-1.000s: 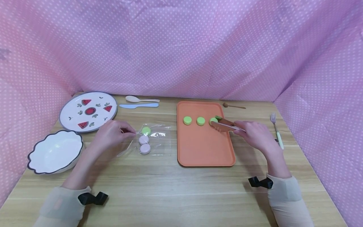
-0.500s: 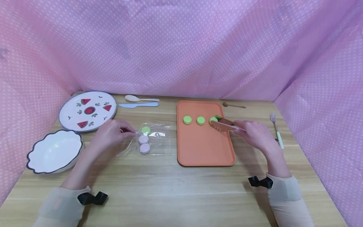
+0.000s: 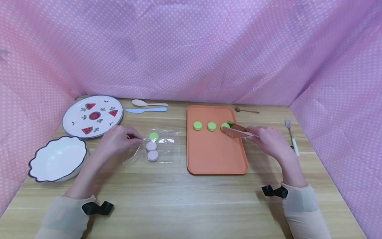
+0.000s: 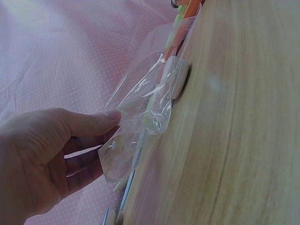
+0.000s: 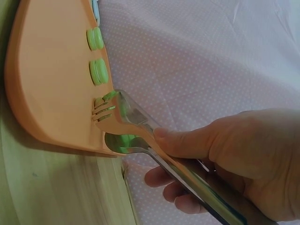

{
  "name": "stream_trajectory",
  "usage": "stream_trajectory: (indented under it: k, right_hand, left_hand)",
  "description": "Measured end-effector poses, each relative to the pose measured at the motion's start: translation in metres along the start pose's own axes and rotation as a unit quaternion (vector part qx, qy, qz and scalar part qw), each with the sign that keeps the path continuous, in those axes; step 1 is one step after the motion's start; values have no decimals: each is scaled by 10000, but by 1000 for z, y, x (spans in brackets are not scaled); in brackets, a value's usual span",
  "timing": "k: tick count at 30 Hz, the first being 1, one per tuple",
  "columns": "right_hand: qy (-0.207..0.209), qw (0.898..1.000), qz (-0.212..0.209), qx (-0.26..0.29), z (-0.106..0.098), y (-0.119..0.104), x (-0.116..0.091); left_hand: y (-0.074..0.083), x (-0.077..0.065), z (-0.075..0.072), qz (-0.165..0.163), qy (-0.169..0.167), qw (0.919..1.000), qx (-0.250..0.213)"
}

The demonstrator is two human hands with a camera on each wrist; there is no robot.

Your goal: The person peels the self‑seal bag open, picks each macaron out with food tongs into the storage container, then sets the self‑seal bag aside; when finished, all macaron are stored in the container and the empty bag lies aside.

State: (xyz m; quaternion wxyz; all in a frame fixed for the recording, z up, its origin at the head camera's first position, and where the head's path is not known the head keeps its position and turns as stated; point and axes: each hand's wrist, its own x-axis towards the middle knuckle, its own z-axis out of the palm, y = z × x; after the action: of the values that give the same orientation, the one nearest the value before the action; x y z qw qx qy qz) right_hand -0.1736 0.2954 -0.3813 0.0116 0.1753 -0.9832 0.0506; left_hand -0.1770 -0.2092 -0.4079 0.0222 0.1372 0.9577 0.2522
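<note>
My right hand (image 3: 267, 140) grips metal serving tongs (image 5: 161, 150), one side fork-shaped and the other spoon-shaped. Their ends straddle the rightmost green macaron (image 3: 225, 126) on the orange tray (image 3: 216, 156). Two more green macarons, a middle one (image 3: 211, 126) and a left one (image 3: 197, 125), sit in line with it. Between thumb and fingers, my left hand (image 3: 117, 141) pinches the mouth of a clear plastic bag (image 4: 150, 101). Inside the bag lie a green macaron (image 3: 153, 136) and two pale lilac macarons (image 3: 153, 155) in a column.
A watermelon-patterned plate (image 3: 77, 116) and a scalloped white bowl (image 3: 58, 159) stand at the left. Behind the bag lie a cream spoon (image 3: 141, 103) and a blue knife (image 3: 146, 110). A small brown dipper (image 3: 247, 111) is behind the tray, a fork (image 3: 292, 137) at far right.
</note>
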Motion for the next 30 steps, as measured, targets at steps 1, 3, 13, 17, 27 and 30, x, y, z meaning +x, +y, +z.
stream_trajectory:
  k: [1, 3, 13, 17, 27, 30]
  right_hand:
    - [-4, 10000, 13, -8, 0, 0, 0]
    - [-21, 10000, 36, -40, 0, 0, 0]
    - [-16, 9999, 75, -80, -1, -1, 0]
    - [-13, 9999, 77, -68, -1, -1, 0]
    - [73, 9999, -72, -133, -2, -1, 0]
    - [37, 9999, -48, -105, -2, -1, 0]
  left_hand:
    - [0, 0, 0, 8, 4, 10000, 0]
    - [0, 0, 0, 19, 14, 10000, 10]
    - [1, 0, 0, 13, 15, 10000, 21]
    - [1, 1, 0, 19, -6, 10000, 30]
    - [0, 1, 0, -22, -20, 10000, 5]
    - [0, 0, 0, -40, -44, 10000, 7]
